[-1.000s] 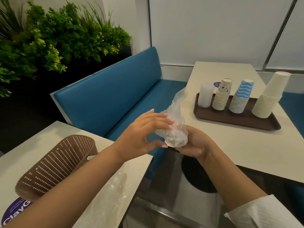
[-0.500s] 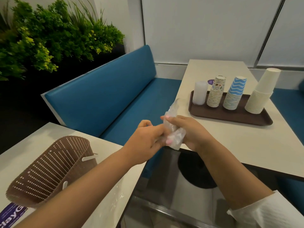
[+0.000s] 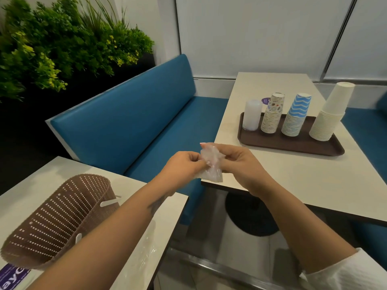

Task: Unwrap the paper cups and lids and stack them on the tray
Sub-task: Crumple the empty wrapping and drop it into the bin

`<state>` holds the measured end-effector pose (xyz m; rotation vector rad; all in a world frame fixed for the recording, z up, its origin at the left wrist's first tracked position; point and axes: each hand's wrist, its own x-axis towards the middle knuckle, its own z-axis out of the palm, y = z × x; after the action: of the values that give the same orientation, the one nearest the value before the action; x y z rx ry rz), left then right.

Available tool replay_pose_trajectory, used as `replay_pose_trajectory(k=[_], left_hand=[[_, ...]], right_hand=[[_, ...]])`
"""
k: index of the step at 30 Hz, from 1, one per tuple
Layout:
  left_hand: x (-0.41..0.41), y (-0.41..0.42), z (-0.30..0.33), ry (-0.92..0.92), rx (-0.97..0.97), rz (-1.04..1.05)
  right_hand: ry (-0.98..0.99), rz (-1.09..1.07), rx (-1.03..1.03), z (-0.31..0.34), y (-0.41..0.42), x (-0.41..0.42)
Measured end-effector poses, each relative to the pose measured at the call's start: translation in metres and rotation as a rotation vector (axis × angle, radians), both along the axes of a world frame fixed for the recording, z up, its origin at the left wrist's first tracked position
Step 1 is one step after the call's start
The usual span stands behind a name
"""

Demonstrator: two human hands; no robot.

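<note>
I had one view only, the head camera, which looked forward and down from close above my hands, across the gap between the near table (image 3: pixel 134 185) and the far table's (image 3: pixel 314 185) near-left corner.

Four stacks stand upright on the brown tray (image 3: pixel 293 146): clear lids (image 3: pixel 252 115), patterned cups (image 3: pixel 272 115), blue zigzag cups (image 3: pixel 296 116), plain white cups (image 3: pixel 329 114)
</note>
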<state>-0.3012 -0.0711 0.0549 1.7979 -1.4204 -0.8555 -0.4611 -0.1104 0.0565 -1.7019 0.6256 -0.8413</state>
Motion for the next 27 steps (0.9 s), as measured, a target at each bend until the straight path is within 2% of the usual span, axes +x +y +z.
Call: replay_pose_trajectory(k=[4,9,12,14,17,19,21,22,24,27], left_hand=[[-0.010,-0.008,0.009,0.078,0.177,-0.050],[-0.032,-0.024,0.016,0.244,0.337,-0.079],[-0.061,-0.034,0.016,0.365,0.420,-0.112],[-0.084,-0.041,0.014,0.464,0.440,-0.118],[-0.123,-0.047,0.008,0.573,0.323,-0.099],[-0.156,-0.047,-0.001,0.547,0.253,-0.208],[-0.195,-0.046,-0.014,0.459,0.207,-0.278],[-0.214,-0.049,-0.024,0.447,0.176,-0.244],[-0.247,-0.057,-0.044,0.517,0.122,-0.112],[-0.290,-0.066,-0.079,0.675,0.201,-0.017]], right_hand=[[0.113,-0.077,-0.241,-0.009,-0.003,-0.023],[0.365,-0.096,-0.723,-0.014,-0.009,-0.062],[0.396,-0.222,-0.848,-0.018,-0.016,-0.087],[0.346,-0.277,-0.731,-0.019,-0.020,-0.109],[0.171,-0.355,-0.235,-0.025,-0.028,-0.145],[0.068,-0.391,0.010,-0.033,-0.034,-0.171],[0.022,-0.412,0.153,-0.042,-0.039,-0.199],[0.011,-0.420,0.196,-0.047,-0.042,-0.213],[-0.018,-0.424,0.267,-0.060,-0.047,-0.241],[-0.034,-0.413,0.369,-0.085,-0.053,-0.282]])
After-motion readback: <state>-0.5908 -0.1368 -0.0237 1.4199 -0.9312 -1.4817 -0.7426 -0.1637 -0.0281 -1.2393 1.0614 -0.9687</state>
